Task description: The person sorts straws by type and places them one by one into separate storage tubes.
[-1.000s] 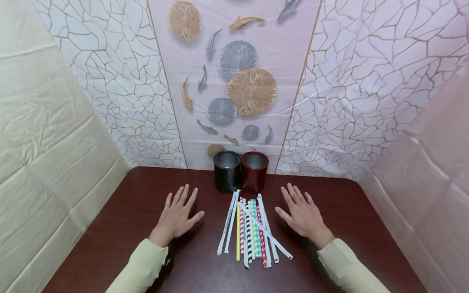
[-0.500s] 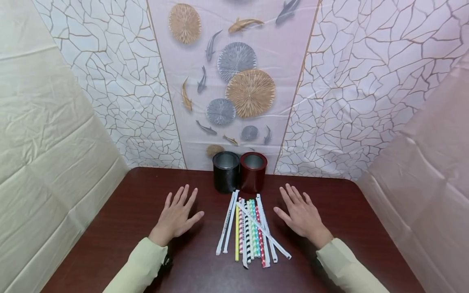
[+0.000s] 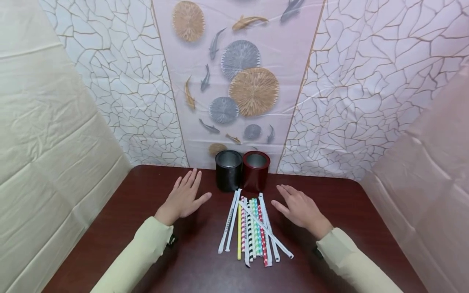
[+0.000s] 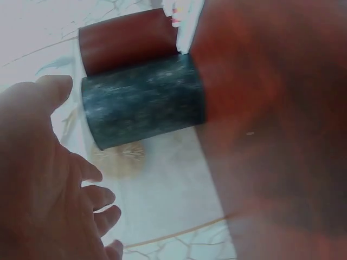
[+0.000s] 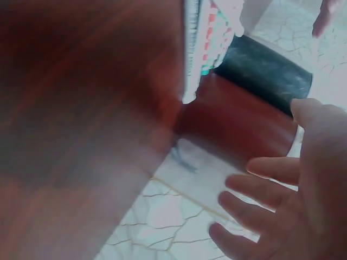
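Between table edges (image 3: 94, 228), gaps part left hand (image 3: 183, 198), straws (image 3: 250, 231) and right hand (image 3: 301, 208)

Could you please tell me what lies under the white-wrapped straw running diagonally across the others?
That white-wrapped straw crosses over several others, including the black-striped straw and the red dotted straw. The stretches directly beneath it are covered and cannot be seen.
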### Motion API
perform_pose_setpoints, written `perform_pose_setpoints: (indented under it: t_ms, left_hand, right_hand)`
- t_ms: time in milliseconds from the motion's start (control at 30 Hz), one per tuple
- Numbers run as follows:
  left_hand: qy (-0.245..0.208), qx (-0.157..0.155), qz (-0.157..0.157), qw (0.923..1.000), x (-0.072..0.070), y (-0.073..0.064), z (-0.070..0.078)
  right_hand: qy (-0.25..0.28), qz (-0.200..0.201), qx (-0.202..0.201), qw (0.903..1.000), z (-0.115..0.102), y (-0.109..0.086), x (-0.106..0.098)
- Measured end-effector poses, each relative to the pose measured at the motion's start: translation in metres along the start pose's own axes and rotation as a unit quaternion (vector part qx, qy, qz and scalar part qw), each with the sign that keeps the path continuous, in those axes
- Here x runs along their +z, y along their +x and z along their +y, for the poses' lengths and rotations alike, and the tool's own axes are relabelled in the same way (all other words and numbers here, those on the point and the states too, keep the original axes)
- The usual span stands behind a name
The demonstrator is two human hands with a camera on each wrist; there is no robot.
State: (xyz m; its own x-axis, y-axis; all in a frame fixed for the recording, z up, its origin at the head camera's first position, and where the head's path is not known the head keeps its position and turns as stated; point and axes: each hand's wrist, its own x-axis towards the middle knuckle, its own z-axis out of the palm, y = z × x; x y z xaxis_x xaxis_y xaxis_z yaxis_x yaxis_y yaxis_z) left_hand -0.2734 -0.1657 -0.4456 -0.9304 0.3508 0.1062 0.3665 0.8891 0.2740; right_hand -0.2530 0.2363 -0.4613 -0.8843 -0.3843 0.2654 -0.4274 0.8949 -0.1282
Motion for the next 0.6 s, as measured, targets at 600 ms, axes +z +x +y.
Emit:
perform_pose_setpoints:
  t_ms: [600]
  left_hand:
    - [-0.014,0.008,-0.034,0.9993,-0.04,0.077,0.035]
  right_hand:
    - [0.139,-0.176,-0.043,0.9736,-0.051,0.061,-0.006]
